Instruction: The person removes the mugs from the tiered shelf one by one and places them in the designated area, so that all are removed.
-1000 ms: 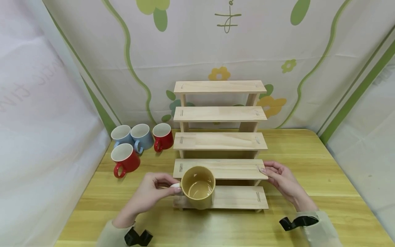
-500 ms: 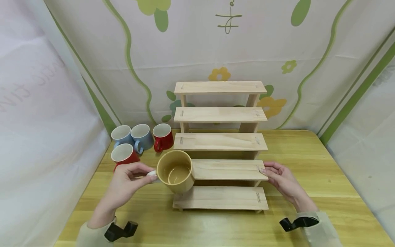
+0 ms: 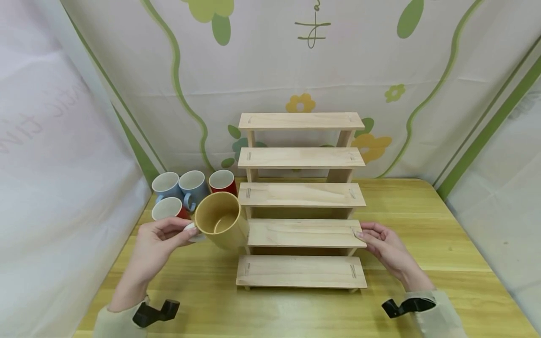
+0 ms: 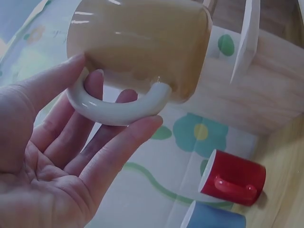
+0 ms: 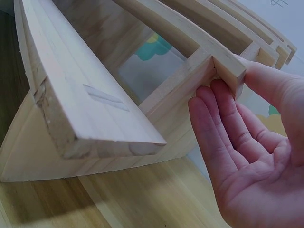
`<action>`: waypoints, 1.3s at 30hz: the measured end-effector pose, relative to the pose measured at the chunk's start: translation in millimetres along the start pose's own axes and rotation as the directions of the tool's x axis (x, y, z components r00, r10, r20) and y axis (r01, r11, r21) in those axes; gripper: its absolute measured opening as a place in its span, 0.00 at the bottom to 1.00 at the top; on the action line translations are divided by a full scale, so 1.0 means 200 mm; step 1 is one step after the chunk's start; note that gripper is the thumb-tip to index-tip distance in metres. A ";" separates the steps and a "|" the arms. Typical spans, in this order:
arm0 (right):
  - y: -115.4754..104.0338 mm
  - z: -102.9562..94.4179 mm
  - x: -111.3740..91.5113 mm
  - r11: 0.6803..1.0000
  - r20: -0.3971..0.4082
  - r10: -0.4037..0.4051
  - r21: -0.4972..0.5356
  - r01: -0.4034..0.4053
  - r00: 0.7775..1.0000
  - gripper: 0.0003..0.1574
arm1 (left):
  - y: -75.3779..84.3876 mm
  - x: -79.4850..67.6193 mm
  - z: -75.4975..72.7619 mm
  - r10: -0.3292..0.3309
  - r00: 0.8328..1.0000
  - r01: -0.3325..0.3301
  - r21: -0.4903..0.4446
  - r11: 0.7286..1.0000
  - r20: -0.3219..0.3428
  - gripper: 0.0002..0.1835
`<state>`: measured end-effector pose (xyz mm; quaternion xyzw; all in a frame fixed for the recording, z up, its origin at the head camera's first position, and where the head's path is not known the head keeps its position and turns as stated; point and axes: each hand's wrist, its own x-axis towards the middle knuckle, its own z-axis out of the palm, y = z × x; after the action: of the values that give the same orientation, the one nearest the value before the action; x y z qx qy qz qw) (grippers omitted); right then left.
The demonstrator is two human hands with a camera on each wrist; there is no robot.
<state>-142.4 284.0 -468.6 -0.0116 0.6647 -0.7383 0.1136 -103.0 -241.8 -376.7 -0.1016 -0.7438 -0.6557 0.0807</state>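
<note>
My left hand (image 3: 156, 246) holds a tan mug (image 3: 221, 220) by its white handle (image 4: 118, 111), fingers and thumb curled round it. The mug is in the air, left of the wooden stepped shelf (image 3: 300, 232), its mouth tilted toward the head camera. In the left wrist view the mug's side (image 4: 137, 42) fills the top. My right hand (image 3: 386, 246) grips the right end of the second step from the bottom, thumb on top and fingers beneath. The right wrist view shows those fingers (image 5: 223, 123) under the board's end.
Behind the tan mug stand two blue mugs (image 3: 194, 185) and two red mugs, one red mug (image 3: 224, 182) nearest the shelf and the other red mug (image 3: 168, 209) partly hidden by my left hand. A patterned cloth (image 3: 270, 56) hangs behind the wooden table (image 3: 431, 225).
My left hand has carried the tan mug from in front of the shelf's lower steps to the left and farther back, toward the other mugs. The right hand has stayed on the shelf.
</note>
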 end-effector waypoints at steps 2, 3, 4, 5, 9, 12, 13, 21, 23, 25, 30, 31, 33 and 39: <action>0.00 0.00 0.00 1.000 -0.001 0.000 -0.001 0.000 1.000 0.20 | -0.01 0.00 -0.02 -0.008 1.000 0.007 -0.019 1.000 -0.021 0.06; 0.00 0.00 0.00 1.000 -0.002 0.000 0.001 0.000 1.000 0.20 | -0.02 0.00 -0.02 -0.013 0.999 0.012 -0.030 0.999 -0.033 0.06; 0.00 0.00 0.00 1.000 -0.002 -0.001 0.002 0.001 1.000 0.20 | -0.02 0.01 -0.03 -0.017 0.999 0.015 -0.041 0.999 -0.047 0.06; 0.00 0.00 0.00 1.000 -0.003 -0.002 0.004 0.002 1.000 0.19 | -0.02 0.01 -0.04 -0.023 0.998 0.020 -0.053 0.998 -0.062 0.06; 0.01 0.00 0.01 1.000 -0.005 -0.005 0.010 0.005 1.000 0.19 | -0.04 0.02 -0.05 -0.056 0.991 0.043 -0.103 0.994 -0.122 0.06; 0.01 0.00 0.01 1.000 -0.008 -0.005 0.007 0.005 1.000 0.19 | -0.05 0.02 -0.06 -0.083 0.984 0.061 -0.134 0.989 -0.160 0.07; 0.01 0.00 0.00 1.000 -0.009 -0.004 0.007 0.004 1.000 0.19 | -0.05 0.02 -0.06 -0.091 0.981 0.067 -0.143 0.987 -0.173 0.08; 0.01 0.00 0.00 1.000 -0.012 0.002 0.017 -0.002 1.000 0.18 | -0.09 0.03 -0.05 -0.165 0.936 0.119 -0.163 0.979 -0.312 0.13; 0.00 0.00 0.00 1.000 -0.012 0.002 0.014 -0.002 1.000 0.18 | -0.11 0.04 -0.04 -0.182 0.919 0.134 -0.159 0.978 -0.348 0.14; 0.00 0.00 0.00 1.000 -0.011 0.002 0.010 -0.002 1.000 0.19 | -0.13 0.05 -0.03 -0.196 0.904 0.145 -0.158 0.977 -0.379 0.14; 0.00 0.00 0.00 1.000 -0.008 -0.002 0.008 0.002 1.000 0.19 | -0.18 0.06 0.00 -0.215 0.877 0.160 -0.162 0.974 -0.430 0.11; 0.00 0.00 0.00 1.000 -0.008 -0.003 0.009 0.003 1.000 0.19 | -0.20 0.06 0.00 -0.218 0.874 0.164 -0.159 0.974 -0.434 0.11; 0.01 0.00 0.00 1.000 -0.007 -0.007 0.012 0.007 1.000 0.18 | -0.22 0.06 0.02 -0.226 0.867 0.177 -0.150 0.973 -0.444 0.11; 0.01 0.00 0.00 1.000 -0.010 -0.004 0.009 0.004 1.000 0.19 | -0.30 0.05 0.04 -0.244 0.854 0.204 -0.135 0.970 -0.460 0.14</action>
<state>-142.8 283.4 -470.1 -0.0087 0.6621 -0.7414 0.1091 -127.2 -240.0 -433.8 0.1454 -0.6810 -0.6951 0.1786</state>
